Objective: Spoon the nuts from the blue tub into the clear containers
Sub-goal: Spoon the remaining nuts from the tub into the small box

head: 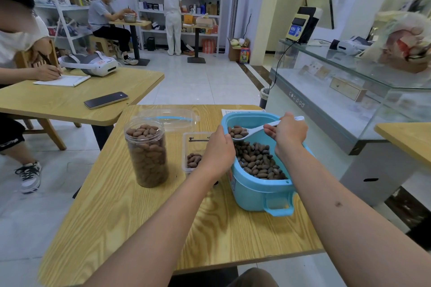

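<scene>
White spoon (254,130) is heaped with nuts (237,132) over the blue tub (254,190), right hand (288,131) clamped on its handle. Left hand (218,147) grips the tub rim, blocking the box (194,147), so a bump could spill some.

Both bare forearms reach forward, side by side. The left hand (218,147) shows its back, its fingers bent downward over something I cannot see. The right hand (288,131) is raised slightly higher, its fingers curled in a pinch
</scene>
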